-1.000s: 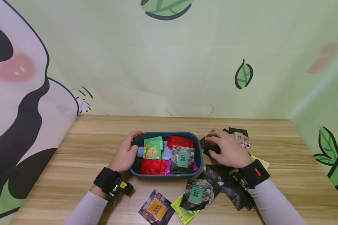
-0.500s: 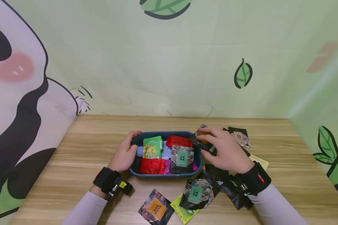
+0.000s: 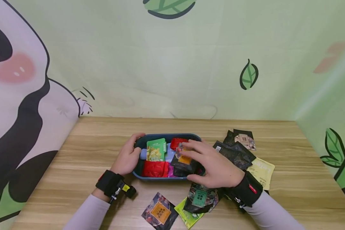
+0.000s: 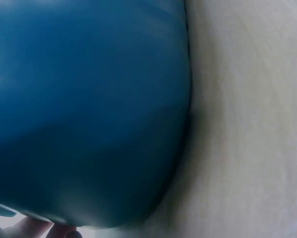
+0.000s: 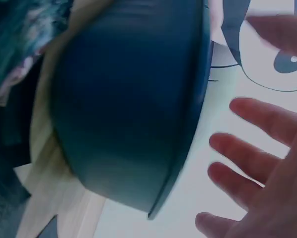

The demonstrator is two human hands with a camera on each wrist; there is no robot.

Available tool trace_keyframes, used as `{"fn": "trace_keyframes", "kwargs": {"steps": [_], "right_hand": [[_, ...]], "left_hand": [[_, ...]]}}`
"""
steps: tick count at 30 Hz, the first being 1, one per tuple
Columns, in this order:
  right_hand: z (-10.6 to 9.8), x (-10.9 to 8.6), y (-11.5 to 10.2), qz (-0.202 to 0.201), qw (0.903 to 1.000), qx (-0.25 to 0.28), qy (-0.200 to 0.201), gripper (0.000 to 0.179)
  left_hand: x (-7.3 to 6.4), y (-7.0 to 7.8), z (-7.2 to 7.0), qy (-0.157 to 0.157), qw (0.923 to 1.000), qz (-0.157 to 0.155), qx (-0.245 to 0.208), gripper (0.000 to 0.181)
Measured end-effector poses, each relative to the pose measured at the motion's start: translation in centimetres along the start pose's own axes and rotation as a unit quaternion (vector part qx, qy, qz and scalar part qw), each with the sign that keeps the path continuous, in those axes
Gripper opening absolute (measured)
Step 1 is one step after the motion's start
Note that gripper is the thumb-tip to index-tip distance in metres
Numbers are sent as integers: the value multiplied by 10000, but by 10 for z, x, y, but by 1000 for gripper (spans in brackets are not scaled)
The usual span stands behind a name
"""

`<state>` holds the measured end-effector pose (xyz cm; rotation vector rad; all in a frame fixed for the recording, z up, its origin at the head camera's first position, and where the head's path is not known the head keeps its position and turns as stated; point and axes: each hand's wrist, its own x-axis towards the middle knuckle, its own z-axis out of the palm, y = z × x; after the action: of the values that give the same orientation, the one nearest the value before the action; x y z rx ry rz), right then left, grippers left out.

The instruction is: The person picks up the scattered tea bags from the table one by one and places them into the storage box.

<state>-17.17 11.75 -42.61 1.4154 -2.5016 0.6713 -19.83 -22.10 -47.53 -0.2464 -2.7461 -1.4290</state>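
Observation:
A blue plastic bin [image 3: 161,179] stands on the table, filled with small packets. My left hand [image 3: 127,157] grips its left end, with the thumb at the rim; in the left wrist view the blue wall hides most of that hand. Over the bin's right end is my right hand [image 3: 218,167], its fingers spread and apart in the right wrist view, holding nothing. Beneath those fingers, a black sachet with an orange label [image 3: 184,159] lies on top of the contents. A green packet [image 3: 156,150], a red packet [image 3: 155,169] and a second red packet [image 3: 176,143] also lie inside.
Right of the bin lie several black sachets [image 3: 233,155], a yellow packet [image 3: 261,172] and a pink-labelled sachet [image 3: 245,140]. In front are an orange-labelled sachet [image 3: 160,213], a teal-labelled sachet [image 3: 200,198] and a lime packet [image 3: 187,217]. A printed backdrop [image 3: 172,70] rises behind the table.
My right hand has carried the orange-labelled sachet leftward from the pile into the bin and let it go on top of the teal-labelled one. The left hand has stayed in place.

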Motion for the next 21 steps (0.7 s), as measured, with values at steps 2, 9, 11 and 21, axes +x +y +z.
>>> {"fn": "trace_keyframes", "kwargs": {"steps": [2,9,11,21], "right_hand": [[1,-2,1,145,9996,58,-216,82],[-7,-9,13,722,9967,-157,-333,93],[-11,-12,21,819,9959,-298,-237,91],[-24,-33,63,1473,9836,-1028,-130,87]], "left_hand": [[0,0,0,9,10000,9,-10,53],[1,-1,0,-8,10000,15,-22,53],[1,-1,0,-14,10000,16,-47,53],[1,-2,1,14,10000,46,-37,53]]}}
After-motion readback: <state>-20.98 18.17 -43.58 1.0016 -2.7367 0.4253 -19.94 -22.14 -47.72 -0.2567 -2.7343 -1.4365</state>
